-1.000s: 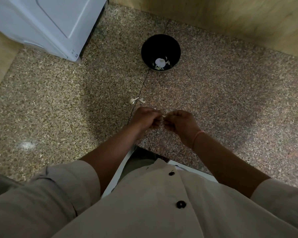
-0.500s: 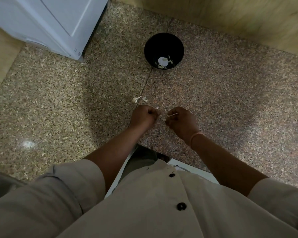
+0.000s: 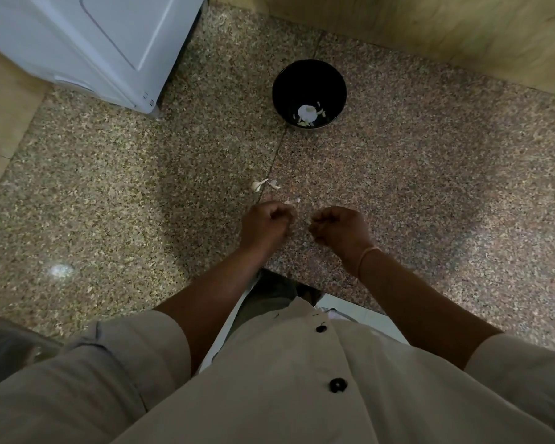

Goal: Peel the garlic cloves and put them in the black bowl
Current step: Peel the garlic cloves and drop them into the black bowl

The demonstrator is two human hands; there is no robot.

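The black bowl [image 3: 280,79] stands on the speckled stone surface ahead of me, with pale garlic pieces [image 3: 306,113] at its bottom. Two unpeeled garlic cloves [image 3: 257,186] lie on the stone between the bowl and my hands. My left hand [image 3: 265,224] is curled into a fist, and a small white tip of a garlic clove [image 3: 297,201] shows at its fingertips. A short gap to its right, my right hand [image 3: 338,227] is curled too, with nothing visible in it. The hands are not touching.
A white appliance [image 3: 103,43] stands at the back left of the stone surface [image 3: 430,203]. A wooden wall [image 3: 446,30] runs along the back. The surface's near edge is just behind my wrists, above my light shirt.
My hands were joined on the clove, then pulled apart. The peel strip pinched in my right hand half a second ago is out of sight now, and the gap between the hands is wider.
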